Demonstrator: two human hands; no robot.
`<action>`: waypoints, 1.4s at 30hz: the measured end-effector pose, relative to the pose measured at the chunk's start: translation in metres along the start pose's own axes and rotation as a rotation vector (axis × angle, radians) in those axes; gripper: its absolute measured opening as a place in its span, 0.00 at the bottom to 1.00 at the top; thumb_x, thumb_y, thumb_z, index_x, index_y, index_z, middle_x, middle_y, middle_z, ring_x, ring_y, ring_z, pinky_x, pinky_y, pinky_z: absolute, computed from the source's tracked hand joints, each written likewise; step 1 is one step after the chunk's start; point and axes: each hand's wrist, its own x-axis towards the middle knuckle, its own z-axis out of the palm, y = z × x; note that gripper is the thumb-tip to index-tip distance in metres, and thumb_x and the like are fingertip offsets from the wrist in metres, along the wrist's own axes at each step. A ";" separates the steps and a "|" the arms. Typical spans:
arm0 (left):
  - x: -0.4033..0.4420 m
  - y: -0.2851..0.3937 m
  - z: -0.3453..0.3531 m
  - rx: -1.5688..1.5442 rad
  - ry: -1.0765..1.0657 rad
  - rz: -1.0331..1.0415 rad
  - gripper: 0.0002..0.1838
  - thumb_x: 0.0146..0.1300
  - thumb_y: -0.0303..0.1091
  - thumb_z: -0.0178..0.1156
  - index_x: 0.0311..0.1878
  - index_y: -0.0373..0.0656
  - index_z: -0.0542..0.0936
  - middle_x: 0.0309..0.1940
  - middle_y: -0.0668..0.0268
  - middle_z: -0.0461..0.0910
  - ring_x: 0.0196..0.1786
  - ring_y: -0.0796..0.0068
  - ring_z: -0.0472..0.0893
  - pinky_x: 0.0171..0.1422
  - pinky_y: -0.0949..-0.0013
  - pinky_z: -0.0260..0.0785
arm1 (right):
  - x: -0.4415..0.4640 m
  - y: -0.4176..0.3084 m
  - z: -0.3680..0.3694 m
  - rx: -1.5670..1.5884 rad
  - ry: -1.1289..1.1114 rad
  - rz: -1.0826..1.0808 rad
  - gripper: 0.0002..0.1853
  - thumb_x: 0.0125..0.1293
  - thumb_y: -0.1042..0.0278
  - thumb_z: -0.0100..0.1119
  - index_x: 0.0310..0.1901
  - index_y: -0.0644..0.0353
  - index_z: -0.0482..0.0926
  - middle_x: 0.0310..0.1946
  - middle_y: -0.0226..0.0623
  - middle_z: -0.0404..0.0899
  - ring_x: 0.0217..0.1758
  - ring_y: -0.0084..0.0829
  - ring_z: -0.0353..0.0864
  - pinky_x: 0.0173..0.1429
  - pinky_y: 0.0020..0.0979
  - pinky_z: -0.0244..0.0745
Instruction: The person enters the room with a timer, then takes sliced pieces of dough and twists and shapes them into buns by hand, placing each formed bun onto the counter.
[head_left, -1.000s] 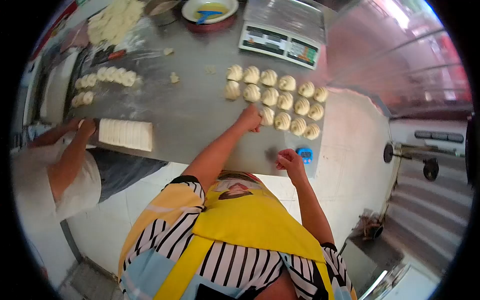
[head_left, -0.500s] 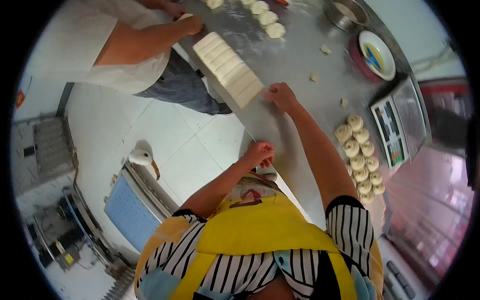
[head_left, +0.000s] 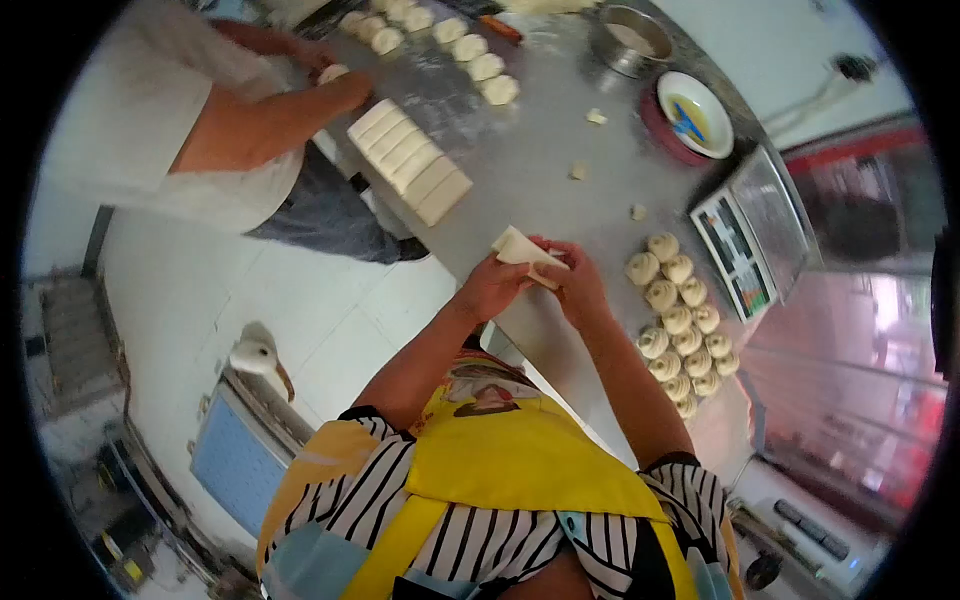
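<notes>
Both my hands hold one flat, pale dough piece [head_left: 524,256] above the table's front edge. My left hand [head_left: 492,286] grips its left end, and my right hand [head_left: 576,284] has fingers and thumb closed on its right end. To the left lies a sliced dough block [head_left: 408,160] on the metal table [head_left: 530,150]. On the right, several twisted dough rolls [head_left: 677,319] stand in rows close together.
A co-worker's hand [head_left: 345,88] is by dough at the upper left, near round dough pieces [head_left: 468,47]. A scale [head_left: 735,250], a white bowl with a blue brush [head_left: 695,115] and a metal bowl [head_left: 630,40] stand at the back right. Small dough scraps [head_left: 578,171] lie mid-table.
The view has swung left from the rolls toward the sliced block. My right hand has moved away from the block, my hands have come together, and both now hold a dough piece.
</notes>
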 end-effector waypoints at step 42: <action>-0.068 -0.017 0.085 0.547 -0.476 -0.592 0.15 0.63 0.43 0.51 0.36 0.38 0.75 0.35 0.61 0.77 0.39 0.72 0.75 0.46 0.69 0.67 | 0.021 -0.027 -0.115 -0.618 -0.057 -0.120 0.23 0.55 0.76 0.58 0.55 0.65 0.68 0.51 0.41 0.72 0.47 0.31 0.75 0.46 0.32 0.73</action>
